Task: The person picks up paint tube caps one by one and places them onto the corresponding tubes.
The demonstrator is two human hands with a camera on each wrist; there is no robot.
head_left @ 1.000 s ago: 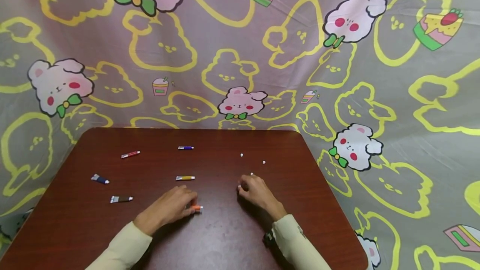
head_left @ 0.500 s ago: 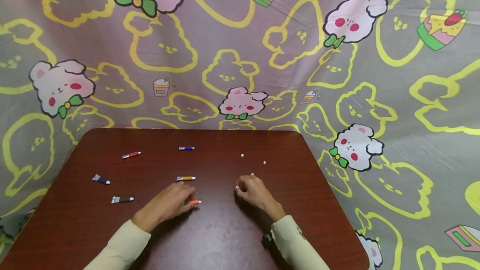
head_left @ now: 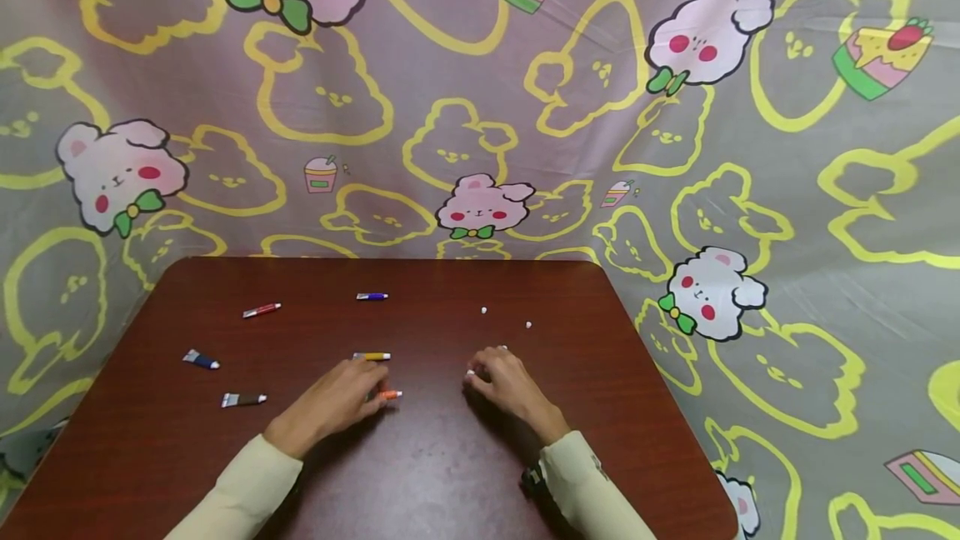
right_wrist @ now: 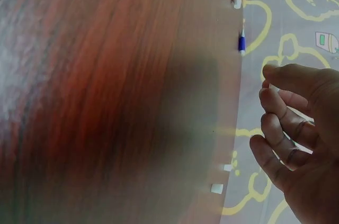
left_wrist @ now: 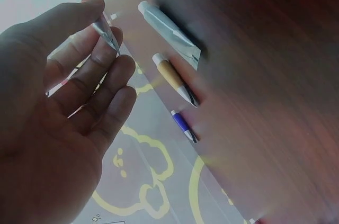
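My left hand (head_left: 337, 398) pinches an orange paint tube (head_left: 389, 395) between thumb and fingers, its white cap end pointing right. In the left wrist view the tube's silver end (left_wrist: 107, 37) shows at the fingertips. My right hand (head_left: 510, 377), to the right, pinches a small white cap (head_left: 470, 372) between thumb and forefinger. Just beyond the left hand lies a yellow paint tube (head_left: 372, 356), partly overlapped by the fingers. A grey-green tube (left_wrist: 168, 30) shows beside it in the left wrist view. Behind the right hand, another white cap (head_left: 503, 347) peeks out.
Two white caps, one (head_left: 483, 310) and another (head_left: 528, 325), lie farther back on the brown table (head_left: 442, 282). Toward the left lie purple (head_left: 372, 297), red (head_left: 262, 310), dark blue (head_left: 201, 359) and brown (head_left: 243, 399) tubes. A patterned cloth (head_left: 420, 65) hangs around the table.
The left hand has shifted slightly away from me with the orange tube, now overlapping the yellow tube. The right hand has drifted a little left with its white cap.
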